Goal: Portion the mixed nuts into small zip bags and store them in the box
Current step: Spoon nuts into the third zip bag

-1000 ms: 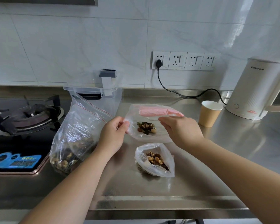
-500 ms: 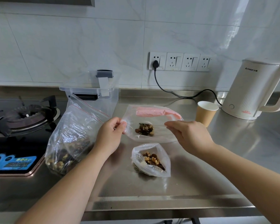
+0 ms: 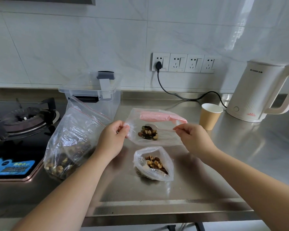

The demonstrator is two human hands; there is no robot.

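Note:
A small clear zip bag (image 3: 165,139) with a pink zip strip is held just above the steel counter, a little heap of mixed nuts (image 3: 148,132) inside it. My left hand (image 3: 112,140) pinches its left edge. My right hand (image 3: 193,139) pinches what looks like the handle of a thin white spoon (image 3: 165,129) at the bag's right edge; its bowl sits above the nuts. A second small bag (image 3: 154,164) of nuts lies open nearer me. The large zip bag (image 3: 73,139) of nuts slumps to the left. Behind it stands the clear storage box (image 3: 93,90), lid on.
A gas stove (image 3: 20,117) fills the left side, beside the large bag. A paper cup (image 3: 209,116) and a white kettle (image 3: 257,90) stand at the back right, with a black cord (image 3: 173,95) running to the wall sockets. The counter's front edge (image 3: 157,212) is close to me.
My right hand has drawn back to the right and closed into a pinch at the bag's right side. My left hand keeps its hold on the left edge.

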